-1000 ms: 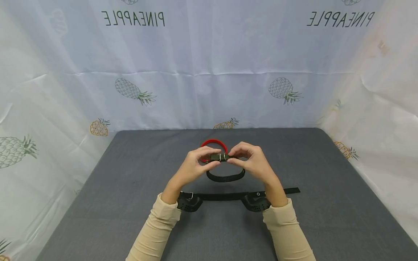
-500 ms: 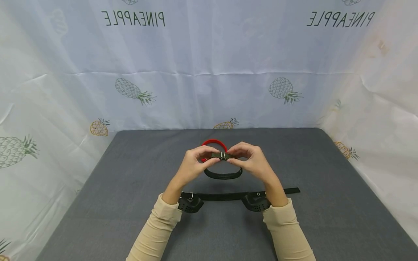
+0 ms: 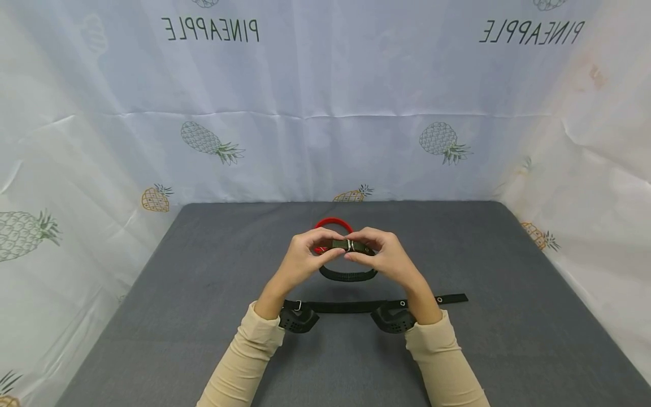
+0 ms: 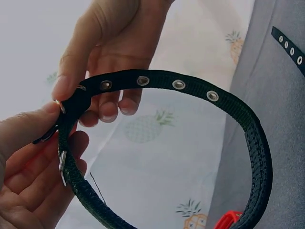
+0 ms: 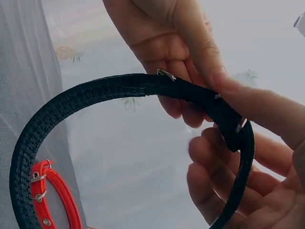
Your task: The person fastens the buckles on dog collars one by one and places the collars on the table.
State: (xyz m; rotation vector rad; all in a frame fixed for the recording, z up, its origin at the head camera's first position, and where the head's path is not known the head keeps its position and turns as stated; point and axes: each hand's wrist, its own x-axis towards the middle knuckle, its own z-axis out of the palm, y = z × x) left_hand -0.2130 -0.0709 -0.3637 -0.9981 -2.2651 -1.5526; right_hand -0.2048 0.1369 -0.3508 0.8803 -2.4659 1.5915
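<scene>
Both hands hold a dark green dog collar (image 3: 348, 276), bent into a ring above the table. My left hand (image 3: 305, 257) pinches it by the metal buckle between thumb and fingers. Close by on the right, my right hand (image 3: 383, 257) pinches the overlapping strap, its fingertips near the left ones. In the left wrist view the collar (image 4: 259, 157) shows a row of metal eyelets and a padded inner side. The right wrist view shows a D-ring (image 5: 166, 74) on the band; fingers partly cover the buckle.
A red collar (image 3: 331, 221) lies looped on the grey table (image 3: 229, 271), behind the hands. A black strap (image 3: 351, 307) with eyelets and a buckle lies stretched straight under the forearms. A pineapple-print curtain (image 3: 325, 158) hangs around the table.
My right hand has shifted left, closer to the left hand, and grips the collar nearer the buckle. The left hand has barely moved; the collar ring has shifted slightly.
</scene>
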